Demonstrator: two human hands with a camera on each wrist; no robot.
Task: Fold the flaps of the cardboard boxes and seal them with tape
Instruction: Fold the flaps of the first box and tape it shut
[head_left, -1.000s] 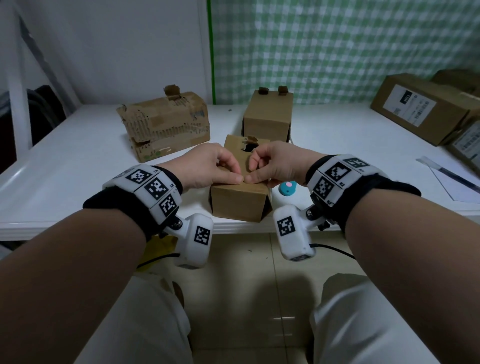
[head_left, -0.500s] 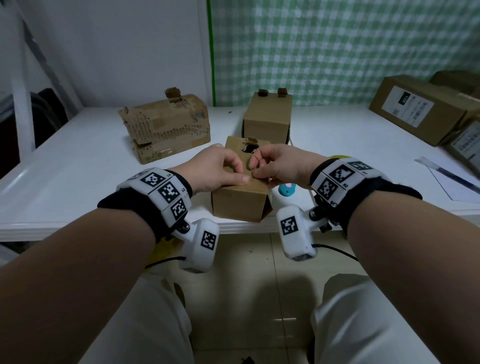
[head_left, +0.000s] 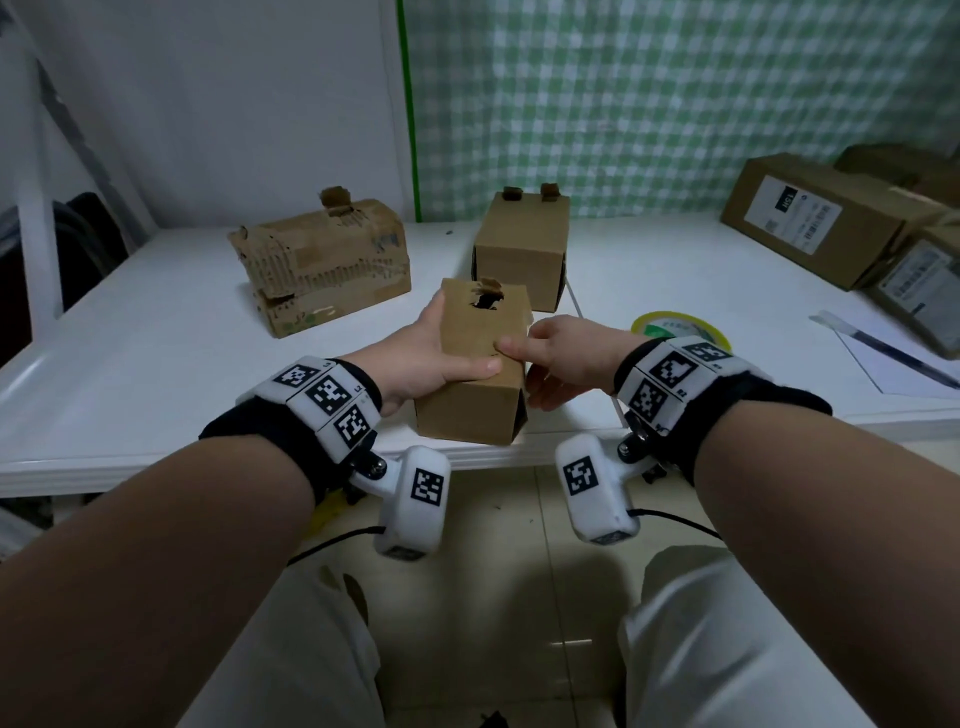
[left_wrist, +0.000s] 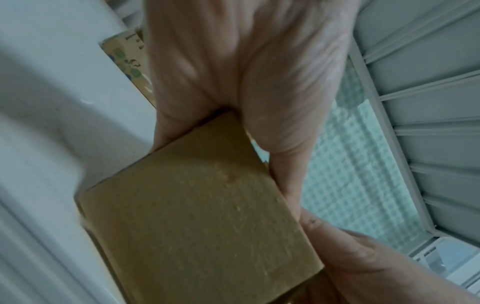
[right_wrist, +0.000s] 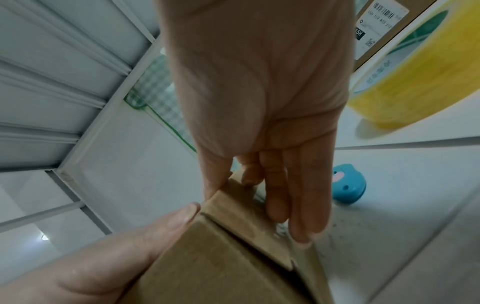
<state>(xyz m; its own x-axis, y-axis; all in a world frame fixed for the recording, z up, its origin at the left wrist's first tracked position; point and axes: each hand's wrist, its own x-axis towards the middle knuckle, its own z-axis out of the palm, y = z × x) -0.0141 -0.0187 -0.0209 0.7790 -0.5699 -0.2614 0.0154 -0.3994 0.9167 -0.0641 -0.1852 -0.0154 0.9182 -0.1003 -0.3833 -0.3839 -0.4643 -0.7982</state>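
Note:
A small brown cardboard box (head_left: 470, 410) stands at the table's front edge, with a torn hole in its top. My left hand (head_left: 447, 345) grips it from the left, thumb across the top and fingers along the left side. My right hand (head_left: 522, 371) lies against the right end. Its thumb rests on the top edge and its straight fingers (right_wrist: 298, 205) press down the folded end flap, where a shiny strip of clear tape shows. The left wrist view shows the box (left_wrist: 197, 216) held under my palm. A yellow tape roll (head_left: 675, 327) lies just right of my right hand.
A battered box (head_left: 322, 265) sits back left and a mid-sized box (head_left: 519, 244) stands behind the small one. Labelled cartons (head_left: 810, 223) are stacked at the right, with paper and a pen (head_left: 893, 358) in front. A small blue object (right_wrist: 348, 185) lies by the box.
Both hands have left their pinch at the box's top front edge. The left now wraps the left side and the right has moved to the right end with fingers straightened.

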